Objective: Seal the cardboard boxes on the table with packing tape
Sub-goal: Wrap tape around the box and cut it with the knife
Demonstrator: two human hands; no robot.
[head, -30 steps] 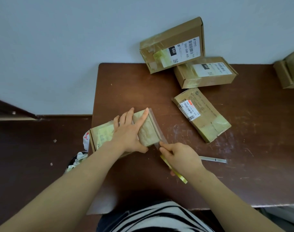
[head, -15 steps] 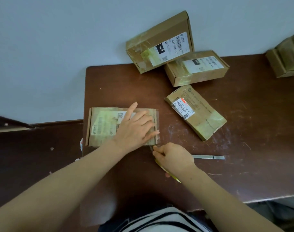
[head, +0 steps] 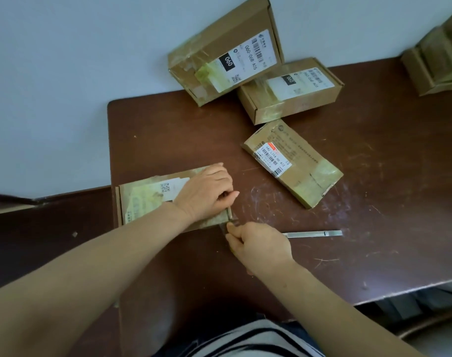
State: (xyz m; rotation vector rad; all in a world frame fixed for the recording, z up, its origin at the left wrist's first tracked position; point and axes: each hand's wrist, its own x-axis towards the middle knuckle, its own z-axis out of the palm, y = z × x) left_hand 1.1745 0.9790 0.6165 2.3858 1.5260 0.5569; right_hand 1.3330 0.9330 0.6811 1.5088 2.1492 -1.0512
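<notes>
A flat cardboard box [head: 145, 199] covered in yellowish tape lies at the table's left edge. My left hand [head: 206, 194] rests on its right end, fingers curled over the box's right edge, thumb pointing right. My right hand [head: 258, 247] sits just below the box's right corner and pinches a strip of clear packing tape [head: 228, 224] that runs up to that corner. The tape roll is hidden under my right hand.
A thin metal cutter [head: 312, 234] lies on the brown table [head: 374, 202] right of my right hand. A taped box [head: 294, 163] lies mid-table; two labelled boxes [head: 224, 52] [head: 291, 91] lean against the wall behind. More boxes [head: 435, 57] sit far right.
The box was tipped up on its side and now lies flat. My left hand slid to its right end and curled its fingers over the edge. My right hand stayed by the corner.
</notes>
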